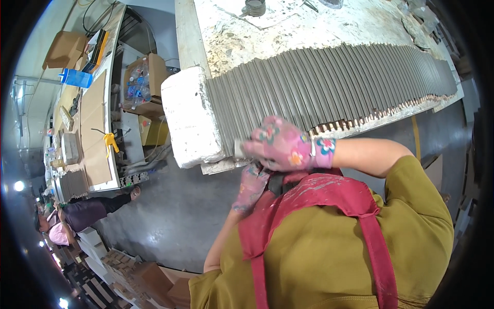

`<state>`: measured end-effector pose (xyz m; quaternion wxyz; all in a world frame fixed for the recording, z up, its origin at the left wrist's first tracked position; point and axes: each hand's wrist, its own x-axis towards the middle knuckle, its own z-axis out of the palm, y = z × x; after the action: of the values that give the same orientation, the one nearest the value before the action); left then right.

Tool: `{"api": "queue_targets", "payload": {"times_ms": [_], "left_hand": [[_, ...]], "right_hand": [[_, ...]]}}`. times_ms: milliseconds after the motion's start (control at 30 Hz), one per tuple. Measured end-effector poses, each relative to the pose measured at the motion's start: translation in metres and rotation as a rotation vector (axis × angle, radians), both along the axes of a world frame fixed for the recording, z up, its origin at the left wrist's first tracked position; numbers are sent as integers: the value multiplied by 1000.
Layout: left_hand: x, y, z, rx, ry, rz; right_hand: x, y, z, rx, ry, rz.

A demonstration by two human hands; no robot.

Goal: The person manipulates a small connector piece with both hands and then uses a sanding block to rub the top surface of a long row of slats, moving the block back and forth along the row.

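A long row of grey strips (303, 77) lies side by side on the worktable, with pale and brown ends along the near edge. Over the near left end of that row is my right hand (283, 144), in a pink flowered glove. Its fingers are closed round a small whitish piece (239, 148), blurred and partly covered. My left hand (252, 186), gloved alike, is lower and close to my apron (319, 193). Its fingers curl beside something dark (275, 182); what they hold is hidden. A white wrapped block (190, 118) stands against the row's left end.
The stained worktable (247, 41) carries a small jar (254, 7) at its far side. To the left, a cardboard box of plastic bottles (138, 85) sits by another bench with a yellow air gun (110, 142). A co-worker (77, 216) is at the far left.
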<state>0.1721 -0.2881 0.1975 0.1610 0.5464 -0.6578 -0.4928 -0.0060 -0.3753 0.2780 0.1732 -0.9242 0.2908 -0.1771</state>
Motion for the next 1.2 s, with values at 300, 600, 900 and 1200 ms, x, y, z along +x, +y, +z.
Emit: {"api": "queue_targets", "payload": {"times_ms": [300,600,900,1200], "left_hand": [[-4,2,0,261,428,244],[-7,0,-7,97,299,197],[-24,7,5,336,678,349],[-54,-3,25,387,445,190]], "right_hand": [[-26,2,-5,-48,-6,-193],[-34,-21,-1,-166,55,-348],[-75,-40,-4,-146,9,-626],[-77,-19,6,-55,-98,-517]]}}
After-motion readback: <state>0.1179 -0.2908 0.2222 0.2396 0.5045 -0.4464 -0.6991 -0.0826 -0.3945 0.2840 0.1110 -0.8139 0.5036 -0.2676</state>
